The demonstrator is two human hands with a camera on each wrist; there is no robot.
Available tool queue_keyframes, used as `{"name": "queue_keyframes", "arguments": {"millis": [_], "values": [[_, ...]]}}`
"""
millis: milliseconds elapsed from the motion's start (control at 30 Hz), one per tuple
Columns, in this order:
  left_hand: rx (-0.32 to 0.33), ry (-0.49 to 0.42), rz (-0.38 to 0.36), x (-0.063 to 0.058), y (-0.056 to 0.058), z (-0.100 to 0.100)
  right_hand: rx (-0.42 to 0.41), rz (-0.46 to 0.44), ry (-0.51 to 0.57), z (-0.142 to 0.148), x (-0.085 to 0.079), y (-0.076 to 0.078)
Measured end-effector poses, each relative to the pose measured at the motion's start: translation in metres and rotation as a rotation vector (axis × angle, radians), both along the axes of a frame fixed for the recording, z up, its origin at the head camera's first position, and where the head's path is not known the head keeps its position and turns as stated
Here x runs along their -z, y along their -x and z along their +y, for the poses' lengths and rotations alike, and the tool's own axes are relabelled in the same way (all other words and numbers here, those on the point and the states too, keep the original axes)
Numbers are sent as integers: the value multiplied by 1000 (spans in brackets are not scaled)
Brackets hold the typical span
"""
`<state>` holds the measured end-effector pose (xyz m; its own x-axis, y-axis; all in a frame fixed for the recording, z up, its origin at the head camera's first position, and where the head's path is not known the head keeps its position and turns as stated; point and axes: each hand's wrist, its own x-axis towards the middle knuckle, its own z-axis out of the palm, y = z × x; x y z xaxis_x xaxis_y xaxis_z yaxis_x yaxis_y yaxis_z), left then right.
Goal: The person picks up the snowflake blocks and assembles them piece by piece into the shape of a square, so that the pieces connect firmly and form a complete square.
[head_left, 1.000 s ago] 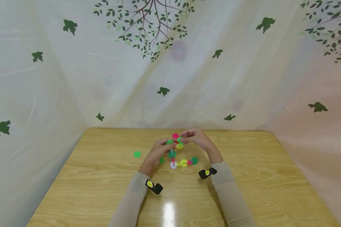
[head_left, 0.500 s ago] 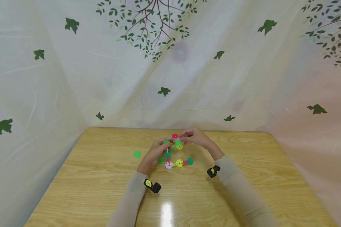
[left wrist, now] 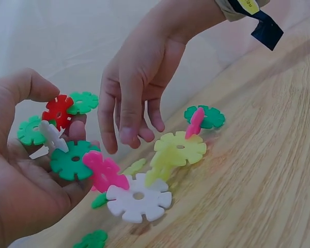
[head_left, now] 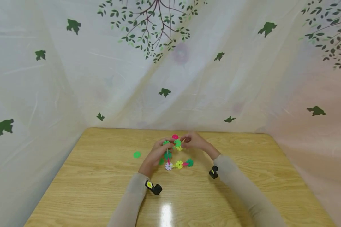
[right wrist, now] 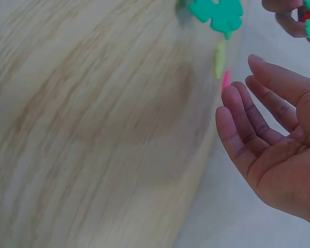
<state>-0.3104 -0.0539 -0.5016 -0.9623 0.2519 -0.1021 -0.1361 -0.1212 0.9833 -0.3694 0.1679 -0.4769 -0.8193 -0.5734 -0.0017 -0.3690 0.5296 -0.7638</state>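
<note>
My left hand (head_left: 157,153) pinches a chain of notched snowflake discs near one end. In the left wrist view, a red disc (left wrist: 58,111) at the fingertips joins a light green disc (left wrist: 83,103). Below it hang another green disc, a white disc, a teal disc (left wrist: 75,160) and a pink disc (left wrist: 106,173). The chain bends at a white disc (left wrist: 139,197) and runs through yellow discs (left wrist: 180,148) to a pink one and a teal end disc (left wrist: 209,118). My right hand (right wrist: 279,139), fingers relaxed and holding nothing, hovers just right of the light green disc.
Loose discs lie about the wooden table (head_left: 102,189): a green disc (head_left: 137,154) at left, another green one (head_left: 161,161) by the left hand, a pink disc (head_left: 175,136) and a yellow disc (head_left: 179,148) beyond the hands. A printed curtain (head_left: 125,94) hangs behind.
The right hand has come away from the light green disc, which now shows on the chain. The left hand and the chain have shifted slightly left.
</note>
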Motion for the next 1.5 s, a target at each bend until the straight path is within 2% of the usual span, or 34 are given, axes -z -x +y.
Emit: {"name": "queue_keyframes", "arguments": {"millis": [133,333,600,800,1000,1100,1333,1500], "values": [[2,-35,-6,1,0,2,14,-11,-52,-1,5,3],[12,-39,3,3,0,4,-6,-54,-50,-1,12,7],[2,-3,5,1,-4,4,-81,-9,-77,-2,15,11],[-36,-12,45,2,-1,7,-74,15,-57,-2,16,10],[-69,35,52,2,0,8,-34,3,-32,3,16,8],[-83,37,63,2,1,9,-33,-23,-18,6,14,7],[-101,33,65,3,0,10,-90,-131,9,14,8,5],[-108,39,59,4,0,11,-56,-212,1,22,2,3]]}}
